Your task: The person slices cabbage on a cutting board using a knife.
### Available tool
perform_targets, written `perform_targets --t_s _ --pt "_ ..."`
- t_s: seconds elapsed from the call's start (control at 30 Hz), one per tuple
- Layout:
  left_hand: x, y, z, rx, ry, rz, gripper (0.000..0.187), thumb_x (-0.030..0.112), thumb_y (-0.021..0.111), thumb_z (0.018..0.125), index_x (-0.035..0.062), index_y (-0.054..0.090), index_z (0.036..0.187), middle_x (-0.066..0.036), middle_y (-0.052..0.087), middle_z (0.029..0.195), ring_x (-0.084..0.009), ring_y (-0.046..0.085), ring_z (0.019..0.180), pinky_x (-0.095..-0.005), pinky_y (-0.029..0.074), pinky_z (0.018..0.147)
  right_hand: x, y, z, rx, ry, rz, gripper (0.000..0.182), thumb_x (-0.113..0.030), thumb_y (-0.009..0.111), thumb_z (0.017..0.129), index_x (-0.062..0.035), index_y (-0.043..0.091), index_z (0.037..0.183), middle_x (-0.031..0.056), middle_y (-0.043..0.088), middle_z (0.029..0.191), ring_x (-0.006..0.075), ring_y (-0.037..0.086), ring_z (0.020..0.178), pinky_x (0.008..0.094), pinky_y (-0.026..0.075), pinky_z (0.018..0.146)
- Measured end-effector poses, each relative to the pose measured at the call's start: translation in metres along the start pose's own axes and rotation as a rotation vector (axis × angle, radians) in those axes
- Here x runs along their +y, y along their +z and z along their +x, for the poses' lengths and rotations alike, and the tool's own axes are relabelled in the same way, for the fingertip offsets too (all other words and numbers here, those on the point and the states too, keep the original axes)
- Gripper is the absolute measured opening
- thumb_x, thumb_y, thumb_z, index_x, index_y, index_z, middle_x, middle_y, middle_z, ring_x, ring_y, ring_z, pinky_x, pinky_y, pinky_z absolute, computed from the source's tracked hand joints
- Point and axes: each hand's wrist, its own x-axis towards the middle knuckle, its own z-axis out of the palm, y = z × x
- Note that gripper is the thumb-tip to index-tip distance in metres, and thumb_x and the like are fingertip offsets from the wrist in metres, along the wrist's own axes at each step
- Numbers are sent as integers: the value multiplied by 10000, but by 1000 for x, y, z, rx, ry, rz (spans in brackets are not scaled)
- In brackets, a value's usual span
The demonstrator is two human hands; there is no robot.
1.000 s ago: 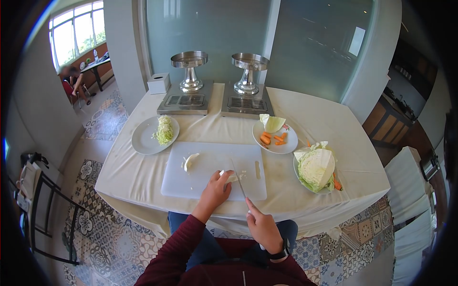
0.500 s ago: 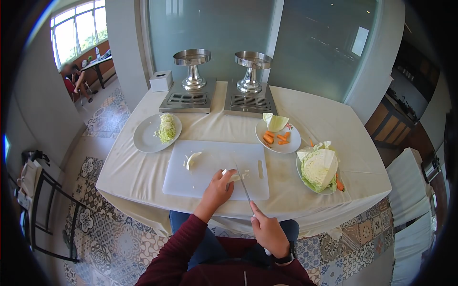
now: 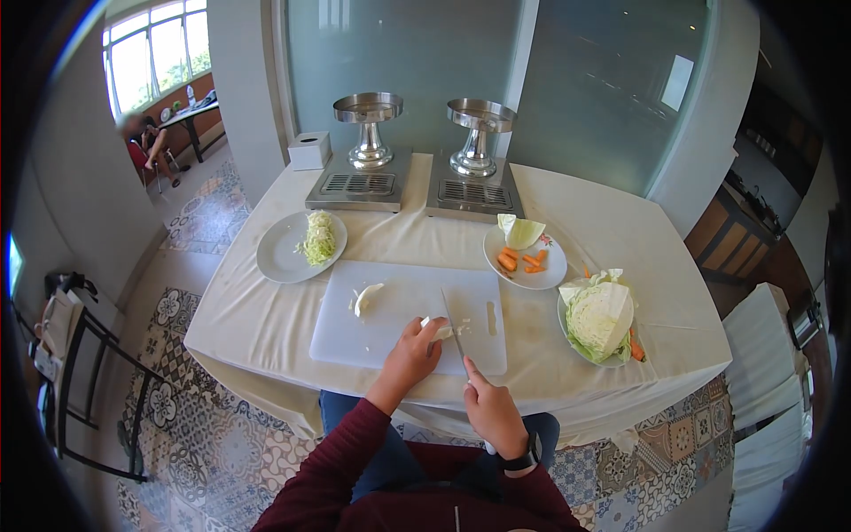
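Observation:
My left hand presses a pale piece of cabbage onto the white cutting board, fingers curled over it. Wrapped round the handle of a kitchen knife, my right hand holds the blade upright on its edge, pointing away from me, just right of that piece. Small cut bits lie to the right of the blade. Another curved cabbage piece rests on the board's left half. Shredded cabbage is heaped on a grey-white plate beyond the board.
A plate with carrot pieces and a cabbage leaf stands behind the board. At right, a large cut cabbage sits on another plate. Two metal stands and a tissue box line the back. A person sits far left.
The whole view has shifted slightly, so the table appears a little further right. Both hands keep their places at the cabbage piece, and the knife has barely moved against it.

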Motion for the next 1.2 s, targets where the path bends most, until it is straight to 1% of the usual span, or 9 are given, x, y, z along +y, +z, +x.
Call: perform_targets --t_s 0.17,0.37,0.47,0.57,0.67,0.77,0.97,1.07,1.2 --pt "1 0 0 -6 -15 13 442 19 626 834 137 568 1257 -230 583 1003 -451 598 922 -503 521 775 -3 -5 -6 -20 16 18 491 -136 516 965 -72 472 1450 258 630 778 449 627 717 480 487 651" --pt "2 -1 0 -11 -27 9 442 17 626 836 138 567 1257 -233 585 1011 -453 601 914 -503 523 779 5 -4 -12 15 -7 100 500 -143 529 969 -98 465 1463 248 632 774 428 629 686 429 490 632" --pt "2 -1 0 -7 -18 4 442 14 625 837 138 566 1257 -233 585 1012 -452 603 904 -505 523 777 1 -7 -11 9 18 87 499 -146 533 968 -110 472 1462 250 636 782 419 633 683 412 494 633" --pt "2 -1 0 -14 -27 1 443 11 624 838 140 566 1258 -232 585 1013 -451 604 904 -503 525 777 6 -5 -9 27 -6 64 492 -140 532 966 -107 481 1455 255 638 793 422 639 699 413 498 640" --pt "3 -2 0 -13 -34 -8 446 11 625 840 144 564 1261 -230 587 1011 -450 604 904 -504 526 780 0 -10 -10 11 31 34 495 -134 537 963 -106 481 1454 257 645 802 430 643 721 422 501 650" --pt "1 0 0 -14 -29 2 448 12 627 841 146 562 1264 -228 588 1013 -449 604 908 -506 525 782 7 -4 -10 51 -11 18 498 -128 544 959 -105 483 1453 262 651 814 439 645 741 434 502 658" --pt "-1 1 0 5 0 -2 450 13 630 839 144 561 1264 -239 590 1028 -455 603 918 -506 525 786 -5 -12 -16 42 -20 71 498 -121 550 959 -105 484 1452 273 654 831 444 646 757 436 507 669" --pt "-1 0 -1 -21 -19 -6 451 13 630 839 142 559 1265 -248 588 1031 -460 600 923 -507 524 786 -8 -12 -18 44 -34 116 499 -122 552 960 -102 482 1453 273 656 836 444 647 760 434 510 674" --pt "1 -1 0 -15 -15 2 450 13 628 839 141 558 1265 -252 586 1029 -463 600 913 -509 523 781 0 -4 -17 26 -33 62 502 -125 553 959 -98 479 1455 260 660 833 440 646 759 441 511 675"
